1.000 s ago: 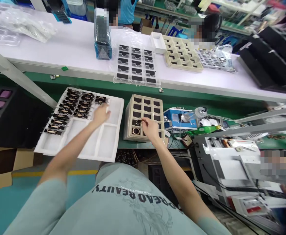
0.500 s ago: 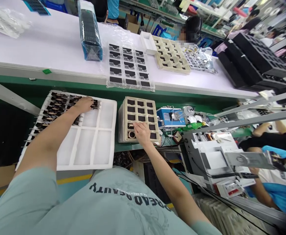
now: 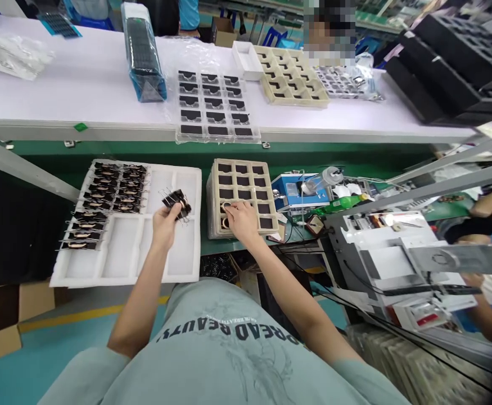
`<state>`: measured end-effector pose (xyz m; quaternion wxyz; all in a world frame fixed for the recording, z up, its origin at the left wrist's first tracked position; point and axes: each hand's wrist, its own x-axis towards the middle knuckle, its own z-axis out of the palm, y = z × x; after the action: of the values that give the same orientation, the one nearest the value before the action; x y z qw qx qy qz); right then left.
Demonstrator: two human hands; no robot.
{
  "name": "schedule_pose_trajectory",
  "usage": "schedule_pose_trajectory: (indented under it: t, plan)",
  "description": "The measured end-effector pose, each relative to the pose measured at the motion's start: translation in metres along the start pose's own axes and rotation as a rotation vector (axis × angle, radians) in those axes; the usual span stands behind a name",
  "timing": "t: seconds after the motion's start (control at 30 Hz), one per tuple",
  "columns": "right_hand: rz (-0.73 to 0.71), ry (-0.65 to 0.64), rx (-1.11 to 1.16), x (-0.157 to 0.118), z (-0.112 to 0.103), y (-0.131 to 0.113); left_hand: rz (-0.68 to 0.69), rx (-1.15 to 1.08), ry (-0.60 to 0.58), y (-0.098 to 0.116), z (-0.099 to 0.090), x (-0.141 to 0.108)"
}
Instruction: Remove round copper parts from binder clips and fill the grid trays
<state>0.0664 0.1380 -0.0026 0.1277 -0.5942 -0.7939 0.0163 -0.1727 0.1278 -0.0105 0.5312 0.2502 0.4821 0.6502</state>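
Note:
My left hand (image 3: pixel 165 226) is closed on a black binder clip (image 3: pixel 178 203) with wire handles, raised over the right side of a white foam tray (image 3: pixel 197 225). Whether it grips one clip or more, I cannot tell. Rows of similar clips (image 3: pixel 131 188) with dark and tan pieces between them lie in the tray's left compartments. My right hand (image 3: pixel 243 222) pinches a small ring-shaped part (image 3: pixel 226 206) at the left edge of a beige compartment tray (image 3: pixel 214 194). Another ring (image 3: pixel 225 224) sits just below it, and dark pads line the other compartments.
Behind is a white shelf (image 3: pixel 94 79) with a clear tray of black pads (image 3: pixel 216 118), a beige tray (image 3: pixel 296 101) and stacked black trays (image 3: pixel 443 73). A blue device (image 3: pixel 298 191) and a grey machine (image 3: pixel 380 275) stand to the right. Another person's arm shows at far right.
My left hand has come away from the clip rows, moving right and nearer with a binder clip in it. My right hand stays at the beige tray's left edge. The view has shifted slightly.

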Motion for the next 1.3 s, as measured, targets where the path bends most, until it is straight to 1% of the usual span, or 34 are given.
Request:
schedule_pose_trajectory:
  t: [0.07,0.17,0.3,0.4,0.5,0.57,0.63,0.67,0.77,0.8,0.83,0.87,0.97,1.1,1.2,1.3]
  plan:
    - [-0.002,-0.032,-0.017,-0.001,-0.002,0.001,-0.108,-0.131,-0.027,-0.007,0.014,-0.033]
    - [-0.054,-0.071,-0.027,-0.001,-0.002,0.008,-0.213,-0.196,-0.034,-0.012,0.026,-0.065]
    - [-0.133,-0.064,0.054,0.002,0.001,0.024,-0.291,-0.182,-0.077,-0.013,0.03,-0.093]
    - [-0.106,-0.049,0.132,0.006,0.004,0.03,-0.349,-0.175,-0.124,-0.015,0.031,-0.111]
    - [-0.061,0.007,0.192,0.003,0.001,0.027,-0.393,-0.191,-0.148,-0.017,0.035,-0.125]
    - [-0.03,0.066,0.289,-0.01,-0.006,0.02,-0.408,-0.208,-0.152,-0.017,0.039,-0.129]
    - [0.038,0.078,0.475,-0.034,-0.015,0.011,-0.408,-0.219,-0.162,-0.016,0.044,-0.131]
    - [0.084,0.044,0.604,-0.049,-0.019,0.006,-0.406,-0.22,-0.174,-0.016,0.047,-0.13]
    - [0.236,-0.185,1.028,-0.095,-0.025,-0.006,-0.437,-0.201,-0.261,-0.013,0.057,-0.13]
    - [0.29,-0.234,1.136,-0.107,-0.026,-0.009,-0.457,-0.19,-0.3,-0.012,0.062,-0.13]
    - [0.345,-0.245,1.216,-0.117,-0.026,-0.01,-0.474,-0.181,-0.334,-0.012,0.066,-0.13]
    - [0.398,-0.226,1.272,-0.124,-0.026,-0.011,-0.489,-0.172,-0.359,-0.012,0.07,-0.13]
    - [0.507,-0.113,1.347,-0.13,-0.028,-0.008,-0.506,-0.164,-0.382,-0.013,0.081,-0.128]
    - [0.589,-0.028,1.398,-0.131,-0.04,0.005,-0.494,-0.094,-0.402,-0.016,0.092,-0.12]
    - [0.586,0.009,1.405,-0.137,-0.049,0.015,-0.51,-0.008,-0.422,-0.016,0.099,-0.115]
    - [0.528,-0.014,1.358,-0.144,-0.057,0.021,-0.545,0.058,-0.472,-0.016,0.108,-0.116]
